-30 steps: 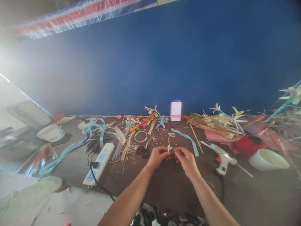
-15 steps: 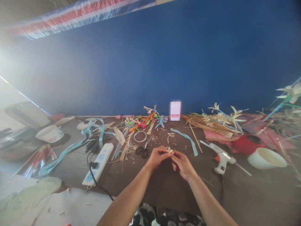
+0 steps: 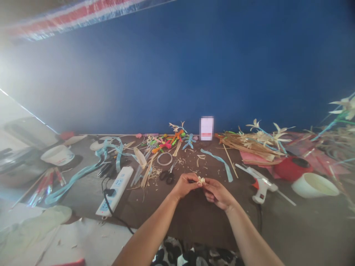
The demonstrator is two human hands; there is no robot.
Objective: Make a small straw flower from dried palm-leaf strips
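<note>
A small cream-coloured flower (image 3: 201, 180), apparently of dried leaf strips, is pinched between both hands above the near middle of the dark table. My left hand (image 3: 186, 186) grips it from the left with thumb and forefinger. From the right, the fingertips of my right hand (image 3: 216, 192) close on it too. Fingers partly cover the flower, so its lower part is hidden. Just left of and beyond my left hand lie black-handled scissors (image 3: 168, 176). To the right of my right hand, a white hot glue gun (image 3: 262, 186) rests on the table.
A power strip (image 3: 115, 192) with a plugged-in cord lies at the left. Blue ribbon (image 3: 219, 160), dried strips and scraps are strewn beyond my hands. At the right stand a white bowl (image 3: 314, 186) and a red container (image 3: 293, 169). A blue panel (image 3: 177, 74) rises behind the table.
The flower has turned between the fingers, and my right hand has shifted slightly right and rolled. The whole view has shifted a little.
</note>
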